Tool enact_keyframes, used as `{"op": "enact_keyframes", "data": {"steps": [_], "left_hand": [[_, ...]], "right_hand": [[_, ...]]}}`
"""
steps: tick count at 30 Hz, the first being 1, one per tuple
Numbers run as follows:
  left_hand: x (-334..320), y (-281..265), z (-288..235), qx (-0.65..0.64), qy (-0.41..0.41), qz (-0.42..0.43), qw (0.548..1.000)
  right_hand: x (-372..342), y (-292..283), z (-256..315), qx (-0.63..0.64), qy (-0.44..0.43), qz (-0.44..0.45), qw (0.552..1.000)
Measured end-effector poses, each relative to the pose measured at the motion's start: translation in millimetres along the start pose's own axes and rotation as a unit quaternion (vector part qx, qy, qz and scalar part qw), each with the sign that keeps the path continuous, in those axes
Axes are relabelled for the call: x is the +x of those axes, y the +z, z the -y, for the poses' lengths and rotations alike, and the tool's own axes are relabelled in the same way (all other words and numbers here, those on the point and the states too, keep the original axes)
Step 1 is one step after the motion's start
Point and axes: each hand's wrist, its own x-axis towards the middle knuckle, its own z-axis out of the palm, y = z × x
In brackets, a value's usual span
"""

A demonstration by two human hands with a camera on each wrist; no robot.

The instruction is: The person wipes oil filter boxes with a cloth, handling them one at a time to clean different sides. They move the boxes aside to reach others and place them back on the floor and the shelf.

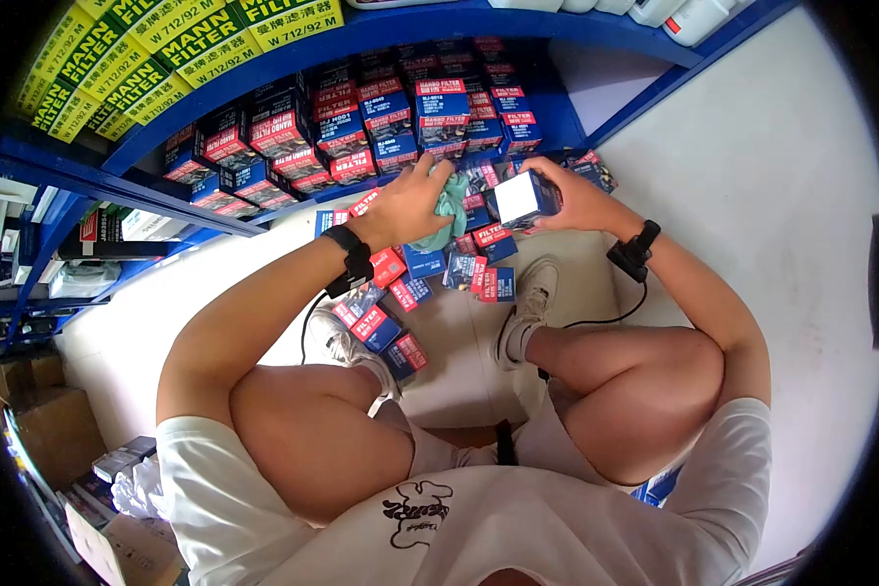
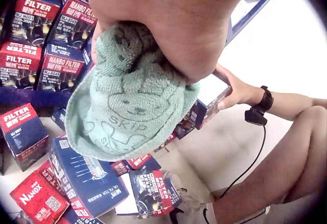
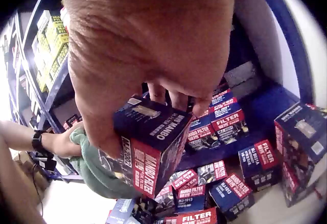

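Note:
The left hand (image 1: pixel 412 203) grips a bunched green towel (image 1: pixel 447 217), which hangs down with a printed pattern in the left wrist view (image 2: pixel 134 106). Beside it on the right, the right hand (image 1: pixel 581 203) holds a small filter box (image 1: pixel 523 199), its white face turned up toward the head camera. In the right wrist view that box (image 3: pixel 153 142) shows blue and red sides, with the thumb on one side and the other fingers partly hidden behind it. Towel and box are close together; whether they touch cannot be told.
Stacked filter boxes (image 1: pixel 391 127) fill the low blue shelf (image 1: pixel 557 107). Loose boxes (image 1: pixel 376 327) lie on the floor between the person's shoes (image 1: pixel 532 303). Yellow-green boxes (image 1: pixel 195 49) stand on the shelf above. Cardboard boxes (image 1: pixel 59 430) are at the left, and a cable runs from each wrist camera.

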Motion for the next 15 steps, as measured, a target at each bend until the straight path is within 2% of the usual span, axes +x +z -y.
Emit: {"op": "enact_keyframes", "data": {"steps": [4,6,13,15], "left_hand": [[0,-3,-4,0.006,-0.006,0.006,1.000],[0,-2,-4,0.005,0.000,-0.001,1.000],[12,-3,-6,-0.011,0.029,-0.024,0.999],[14,-3,-9,-0.016,0.037,-0.036,0.999]], "right_hand": [[-3,-9,5,-0.014,-0.010,-0.009,1.000],[-5,-18,15,0.003,0.027,0.017,0.999],[-2,-36,41,-0.028,0.038,0.009,0.999],[2,-38,46,0.028,0.096,0.022,0.995]]}}
